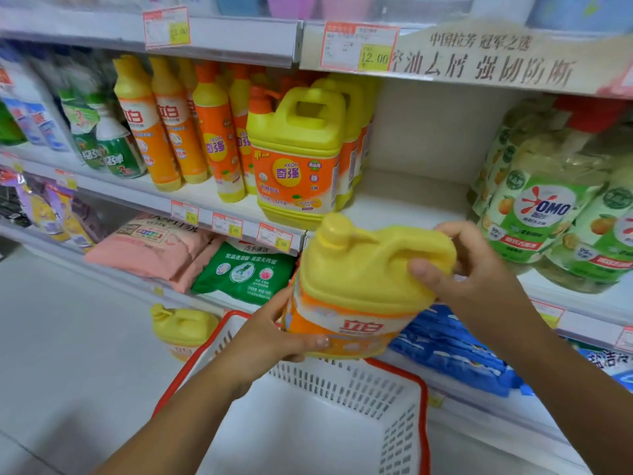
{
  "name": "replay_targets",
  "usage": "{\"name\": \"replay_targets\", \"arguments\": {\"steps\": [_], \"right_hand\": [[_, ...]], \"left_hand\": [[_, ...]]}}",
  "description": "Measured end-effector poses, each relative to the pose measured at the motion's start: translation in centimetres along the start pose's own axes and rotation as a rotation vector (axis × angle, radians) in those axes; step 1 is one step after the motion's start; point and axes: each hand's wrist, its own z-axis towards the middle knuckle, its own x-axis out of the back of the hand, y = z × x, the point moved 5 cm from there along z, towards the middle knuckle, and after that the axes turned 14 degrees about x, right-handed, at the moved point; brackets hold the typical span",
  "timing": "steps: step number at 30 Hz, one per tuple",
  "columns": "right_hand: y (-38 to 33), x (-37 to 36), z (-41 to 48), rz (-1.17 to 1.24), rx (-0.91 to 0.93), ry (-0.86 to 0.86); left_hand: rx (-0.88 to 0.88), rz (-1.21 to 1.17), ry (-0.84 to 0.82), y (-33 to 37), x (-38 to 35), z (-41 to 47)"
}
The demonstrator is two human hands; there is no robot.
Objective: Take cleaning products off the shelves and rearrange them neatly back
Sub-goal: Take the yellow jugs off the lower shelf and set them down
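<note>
Yellow plastic jug (363, 279), moulded handle, gripped w/ both hands (274, 334) (479, 269).

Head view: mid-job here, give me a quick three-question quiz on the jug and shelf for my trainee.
1. True or false: the yellow jug rests inside the basket.
2. Which grip holds the jug's handle, and where is the other?
3. Fill in: the shelf gap lies between the Keon jugs and the ___ bottles.
Key: 1 false, held above it. 2 right grip; left grip supports the lower body. 3 OMO.
</note>
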Motion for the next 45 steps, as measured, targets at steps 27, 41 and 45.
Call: {"name": "replay_targets", "arguments": {"steps": [27, 41, 45], "right_hand": [[4.9, 3.7, 7.7, 0.045, -0.014, 0.231], [10.1, 2.3, 12.1, -0.087, -0.046, 0.334], [10.7, 1.8, 13.6, -0.103, -0.02, 0.357]], "left_hand": [[-0.349, 0.226, -0.036, 14.2, -3.7, 12.7], [-0.474, 0.562, 0.231, 13.1, -4.1, 16.0], [-0.448, 0.733, 0.179, 11.9, -3.5, 16.3]]}}
